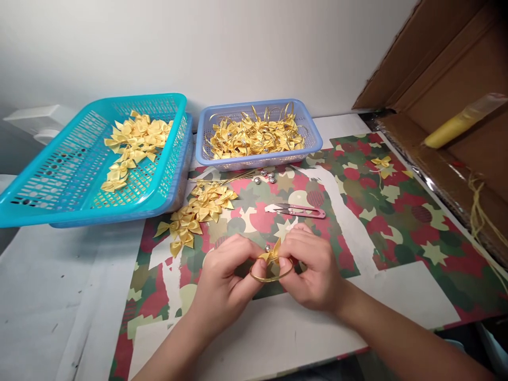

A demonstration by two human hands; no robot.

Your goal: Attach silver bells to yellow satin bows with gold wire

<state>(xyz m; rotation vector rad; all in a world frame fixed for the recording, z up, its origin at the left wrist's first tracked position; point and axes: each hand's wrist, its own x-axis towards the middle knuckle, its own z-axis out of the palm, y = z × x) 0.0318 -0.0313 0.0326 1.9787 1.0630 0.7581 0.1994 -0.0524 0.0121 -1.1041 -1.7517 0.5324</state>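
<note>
Both hands meet low in the middle, over the patterned paper. Between them is a yellow ribbon bow (271,256) with a gold cord loop (270,279) hanging toward me and a small silver bell (268,247) on its far side. My left hand (234,270) pinches the bow and cord from the left, thumb against fingertips. My right hand (311,264) pinches them from the right. The fingers partly hide the bow's middle. Just beyond lie pink-handled thread snips (299,211), and a pile of loose yellow bows (206,201) sits farther left.
A teal basket (51,159) with yellow bows stands at the left, stacked on a blue one. The periwinkle basket (257,161) at the back holds bows with gold loops. Several silver bells (271,178) lie before it. Cardboard (444,58) rises at the right.
</note>
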